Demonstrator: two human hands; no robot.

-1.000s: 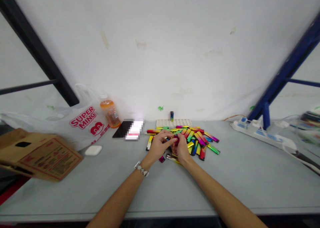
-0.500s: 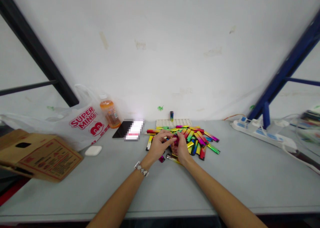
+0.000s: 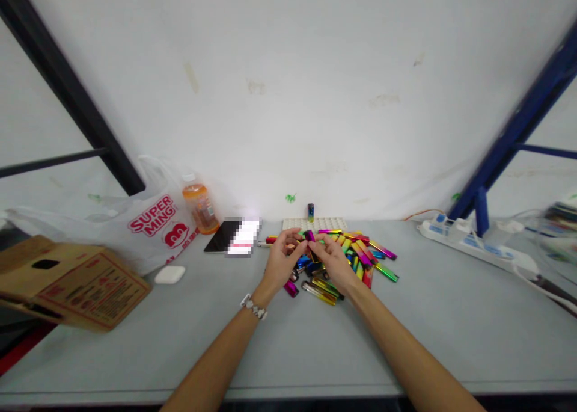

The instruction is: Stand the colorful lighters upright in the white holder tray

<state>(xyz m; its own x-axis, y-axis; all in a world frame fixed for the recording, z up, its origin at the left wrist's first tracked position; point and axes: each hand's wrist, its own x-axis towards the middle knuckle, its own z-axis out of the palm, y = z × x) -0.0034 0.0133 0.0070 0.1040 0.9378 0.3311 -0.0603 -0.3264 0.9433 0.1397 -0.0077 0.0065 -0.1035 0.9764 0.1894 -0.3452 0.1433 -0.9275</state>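
Observation:
A purple lighter (image 3: 310, 236) with a dark end is pinched upright between the fingertips of both hands, above a pile of lighters (image 3: 363, 252). My left hand (image 3: 285, 260) is closed on it from the left, with the fingers curled and the thumb reaching across. From the right my right hand (image 3: 336, 260) grips the same lighter, thumb and fingers together. Its lower part is partly hidden by the fingers. Shiny rainbow-coloured lighters lie in a loose heap under and around both hands. Closest to me is a yellow and clear-ended lighter (image 3: 319, 293).
Behind the pile, a white gridded tray (image 3: 288, 224) bears one upright dark lighter (image 3: 311, 212). Leftward are a tablet (image 3: 220, 236), an orange bottle (image 3: 201, 207), a white case (image 3: 169, 274), a plastic bag (image 3: 112, 225) and a cardboard box (image 3: 94, 285). A power strip (image 3: 482, 248) lies right.
My hands have moved slightly apart, the right one shifting right and opening up from its curl. The purple lighter now points upward between the fingertips, and more lighters show below the hands.

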